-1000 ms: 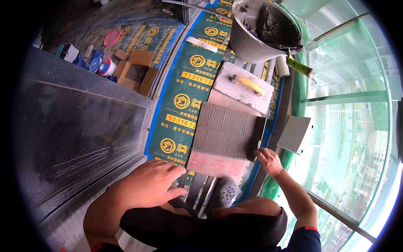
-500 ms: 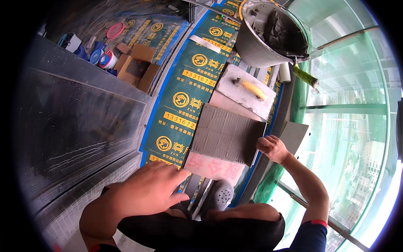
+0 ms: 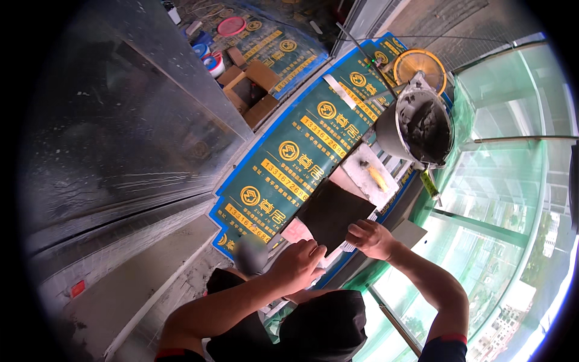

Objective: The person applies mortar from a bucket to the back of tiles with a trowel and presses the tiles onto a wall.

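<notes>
A rectangular tile with a dark grey mortar coat is tilted in front of me. My right hand is closed on its near right edge. My left hand is closed at the near left corner, its fingertips on the edge. Just beyond the tile lies a trowel with a yellow handle and a whitish, smeared plate. Under and beside these shows a pale tile or board with pink markings. Farther right stands a bucket holding grey mortar.
Green printed floor sheeting with blue edges runs across the middle. An open cardboard box and a pink lid lie at the far left. Beyond the bucket is a yellow round sieve-like thing. Green netting and windows line the right; a dark panel stands left.
My left hand has come right and closed on the tile's near corner. My right hand has taken its right edge. The tile now tilts and looks darker. The whole view has turned.
</notes>
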